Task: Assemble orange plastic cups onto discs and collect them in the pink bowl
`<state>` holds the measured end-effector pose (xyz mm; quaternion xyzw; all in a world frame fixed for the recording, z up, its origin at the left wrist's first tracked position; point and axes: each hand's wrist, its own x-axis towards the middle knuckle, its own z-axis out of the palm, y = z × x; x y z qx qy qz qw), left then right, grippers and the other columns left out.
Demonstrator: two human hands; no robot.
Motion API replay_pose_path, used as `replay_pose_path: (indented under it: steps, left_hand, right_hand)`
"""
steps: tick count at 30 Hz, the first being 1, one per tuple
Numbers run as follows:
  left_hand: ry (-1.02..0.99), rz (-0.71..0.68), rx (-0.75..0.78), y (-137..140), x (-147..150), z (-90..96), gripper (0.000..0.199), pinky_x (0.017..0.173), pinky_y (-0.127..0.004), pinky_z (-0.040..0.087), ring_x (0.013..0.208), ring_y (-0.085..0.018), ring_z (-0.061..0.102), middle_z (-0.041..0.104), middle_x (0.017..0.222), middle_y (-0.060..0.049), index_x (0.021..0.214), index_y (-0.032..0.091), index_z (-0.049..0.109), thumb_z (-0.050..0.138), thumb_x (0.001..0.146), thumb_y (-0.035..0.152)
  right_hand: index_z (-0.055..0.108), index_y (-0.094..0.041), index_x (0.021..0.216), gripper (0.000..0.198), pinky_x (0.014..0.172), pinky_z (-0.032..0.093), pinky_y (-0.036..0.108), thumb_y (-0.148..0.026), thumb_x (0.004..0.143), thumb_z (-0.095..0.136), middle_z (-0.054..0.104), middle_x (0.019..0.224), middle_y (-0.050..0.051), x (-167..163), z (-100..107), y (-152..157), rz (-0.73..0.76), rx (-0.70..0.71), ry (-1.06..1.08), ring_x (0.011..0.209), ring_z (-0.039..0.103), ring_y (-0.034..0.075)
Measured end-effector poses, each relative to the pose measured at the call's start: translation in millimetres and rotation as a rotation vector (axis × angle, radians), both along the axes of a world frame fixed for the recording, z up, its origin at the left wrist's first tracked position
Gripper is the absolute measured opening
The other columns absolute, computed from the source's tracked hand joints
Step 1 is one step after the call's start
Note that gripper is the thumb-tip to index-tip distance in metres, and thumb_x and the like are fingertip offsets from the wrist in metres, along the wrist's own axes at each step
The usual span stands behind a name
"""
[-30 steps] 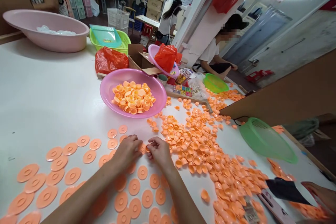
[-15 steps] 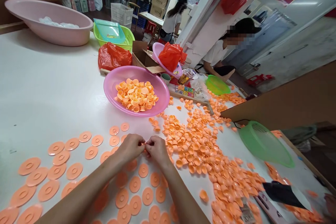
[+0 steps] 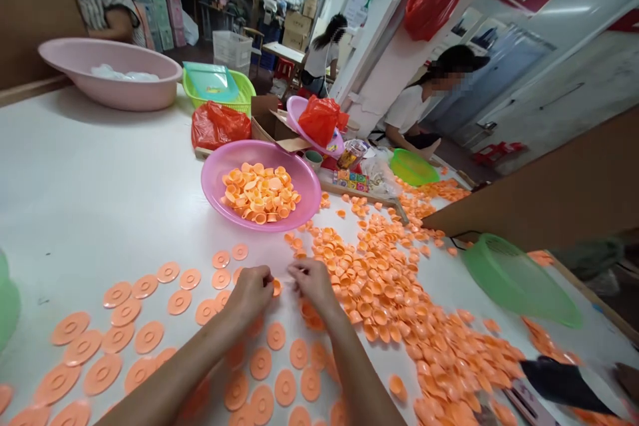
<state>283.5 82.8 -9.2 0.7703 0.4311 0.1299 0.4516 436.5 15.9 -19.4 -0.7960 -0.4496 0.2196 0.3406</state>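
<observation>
My left hand (image 3: 253,294) is closed on a small orange cup (image 3: 276,287), which shows at its fingertips. Just to its right, apart from it, is my right hand (image 3: 315,285), its fingers loosely bent and apart with nothing visible in them. Flat orange discs (image 3: 260,363), each with a raised ring in the middle, lie spread beneath and left of my forearms. A big heap of small orange cups (image 3: 389,289) lies beside my right hand. Beyond both hands stands a pink basin (image 3: 212,203) with orange cup pieces (image 3: 259,193) piled inside.
A green basket (image 3: 524,286) lies right of the heap. A red plastic bag (image 3: 219,125), an open cardboard box (image 3: 269,121) and a large pale pink basin (image 3: 114,93) stand farther back. A brown partition (image 3: 539,173) borders the right. Co-workers sit beyond the table.
My hands were together at the fingertips; now they are apart, the right one shifted rightward. An orange cup now shows at the left fingertips. The camera view has tilted slightly upward.
</observation>
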Motion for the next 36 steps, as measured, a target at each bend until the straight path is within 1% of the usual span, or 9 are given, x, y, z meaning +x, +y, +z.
replay_pose_path:
  steps: [4,7,9,13,16,19,26,31,36]
  left_hand:
    - [-0.246,0.183,0.097,41.8,-0.5,54.4,0.013,0.05,-0.021,0.041,0.047,-0.011,0.056,0.058,0.053,0.004,0.073,0.017,0.065,0.053,0.078,0.019]
    - [-0.34,0.322,0.135,82.1,1.2,92.7,0.023,0.05,-0.023,0.045,0.046,-0.012,0.057,0.06,0.057,0.005,0.097,0.017,0.067,0.059,0.078,0.028]
    - [-0.308,0.279,0.147,94.1,-4.7,99.0,0.026,0.051,-0.024,0.045,0.048,-0.012,0.058,0.062,0.06,0.004,0.101,0.018,0.066,0.06,0.078,0.03]
    - [-0.013,-0.092,0.187,76.9,-35.7,56.3,0.011,0.059,-0.026,0.042,0.063,-0.016,0.06,0.064,0.066,-0.001,0.076,0.019,0.067,0.057,0.075,0.016]
    - [0.19,-0.202,0.343,57.6,-51.6,10.0,0.014,0.066,-0.03,0.037,0.079,-0.022,0.058,0.066,0.077,-0.007,0.069,0.019,0.066,0.058,0.067,0.007]
    - [0.215,-0.268,0.405,48.2,-41.4,-15.4,0.013,0.069,-0.033,0.034,0.086,-0.026,0.055,0.064,0.078,-0.009,0.062,0.018,0.063,0.059,0.068,0.008]
    - [0.069,-0.293,0.298,28.3,11.5,-29.5,0.012,0.068,-0.028,0.036,0.08,-0.02,0.055,0.06,0.075,-0.006,0.065,0.017,0.064,0.058,0.073,0.01]
    - [-0.001,-0.249,0.193,25.1,10.8,-37.1,0.007,0.071,-0.027,0.039,0.083,-0.019,0.057,0.062,0.082,-0.006,0.077,0.016,0.068,0.061,0.076,0.017]
    - [-0.036,-0.236,0.066,34.0,8.2,-26.4,0.009,0.064,-0.025,0.039,0.071,-0.016,0.057,0.062,0.069,-0.002,0.067,0.017,0.068,0.061,0.073,0.017]
  right_hand:
    - [0.068,-0.019,0.082,0.016,0.073,0.047,0.028,-0.011,0.071,0.058,0.069,0.091,0.008,25.3,3.1,12.6,-0.169,0.086,-0.268,0.082,0.064,0.019]
    - [0.065,-0.019,0.07,0.014,0.071,0.046,0.027,-0.011,0.073,0.054,0.069,0.076,0.005,23.1,1.7,18.2,-0.16,0.035,-0.287,0.076,0.063,0.018]
    - [0.063,-0.019,0.067,0.012,0.064,0.046,0.025,-0.015,0.075,0.055,0.067,0.066,0.003,12.4,1.0,18.0,-0.156,0.038,-0.184,0.065,0.062,0.016]
    - [0.062,-0.018,0.071,0.008,0.039,0.038,0.019,-0.025,0.073,0.058,0.057,0.049,-0.004,-16.7,-0.7,15.0,-0.089,-0.019,0.309,0.04,0.053,0.012]
    - [0.061,-0.017,0.07,0.012,0.034,0.035,0.018,-0.029,0.072,0.061,0.054,0.046,-0.006,-28.4,-3.2,15.5,-0.095,-0.042,0.471,0.036,0.05,0.01]
    - [0.061,-0.017,0.071,0.015,0.033,0.036,0.017,-0.032,0.071,0.062,0.055,0.046,-0.005,-27.0,-5.4,16.8,-0.135,-0.057,0.519,0.037,0.05,0.01]
    - [0.057,-0.019,0.064,0.006,0.032,0.031,0.018,-0.02,0.07,0.058,0.051,0.039,-0.007,-15.4,-5.2,10.3,-0.168,-0.101,0.461,0.033,0.045,0.01]
    - [0.056,-0.019,0.059,0.013,0.033,0.03,0.018,-0.009,0.067,0.055,0.049,0.038,-0.007,-17.6,-4.7,13.4,-0.116,-0.15,0.319,0.033,0.048,0.011]
    - [0.054,-0.02,0.058,0.017,0.036,0.032,0.019,-0.007,0.068,0.052,0.047,0.038,-0.007,-20.3,-0.9,16.7,-0.069,-0.181,0.23,0.034,0.051,0.012]
